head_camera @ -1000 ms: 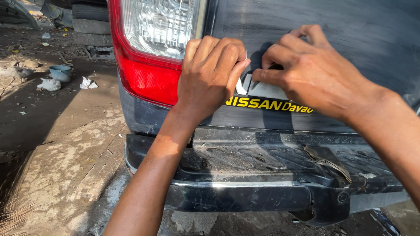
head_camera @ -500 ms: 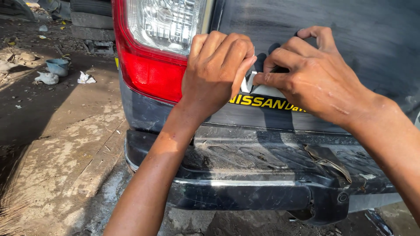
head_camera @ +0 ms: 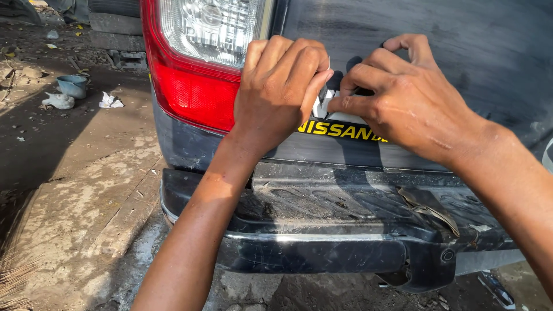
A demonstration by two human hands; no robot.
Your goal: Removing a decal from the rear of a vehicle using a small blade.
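Two hands work a small white badge on a dusty dark tailgate (head_camera: pixel 438 52).

Below the tailgate sits a scuffed bumper (head_camera: pixel 322 230), and a red and clear tail lamp (head_camera: pixel 196 52) stands to the left. The left hand (head_camera: pixel 282 92) is curled knuckles-out, fingertips pressed by the badge (head_camera: pixel 324 106), which sits just above a yellow sticker (head_camera: pixel 340 130). The right hand (head_camera: pixel 403 98) pinches thumb and forefinger at the badge's right edge. Whether either hand truly grips it, I cannot tell. The badge looks light, stiff, thin and likely brittle; best taken by its edges.
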